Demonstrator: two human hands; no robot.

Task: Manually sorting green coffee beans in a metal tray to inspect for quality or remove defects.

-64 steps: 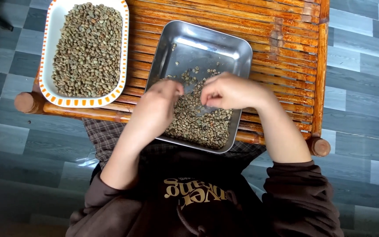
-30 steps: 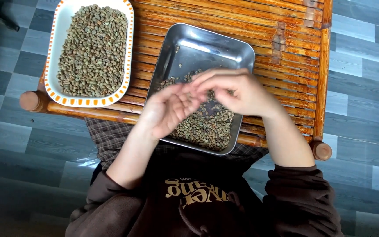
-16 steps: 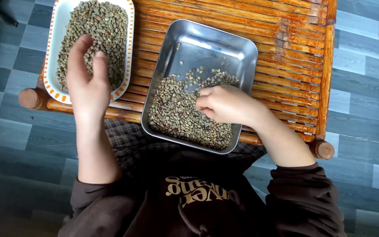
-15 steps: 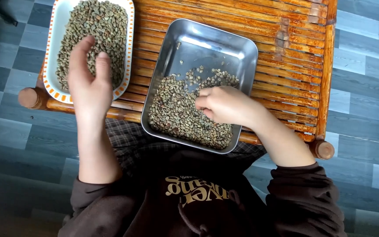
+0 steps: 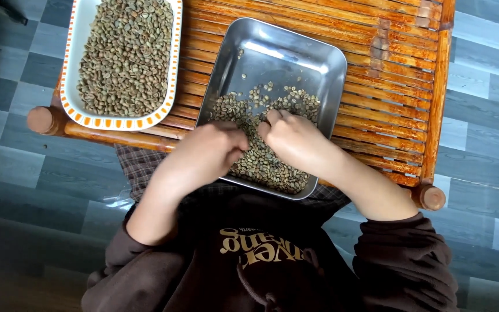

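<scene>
Table: slatted wooden table; carries both trays
Steel tray: long axis runs away from the person, slightly tilted; green beans heaped at its near end
White dish: left of the tray, apart; full of beans
Left hand: loosely curled, fingers on the heap; what it pinches cannot be told
Right hand: curled, fingertips in the beans; equally near

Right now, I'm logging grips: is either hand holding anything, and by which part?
Cannot tell. Both the left hand and the right hand rest curled on the beans in the metal tray.
</scene>
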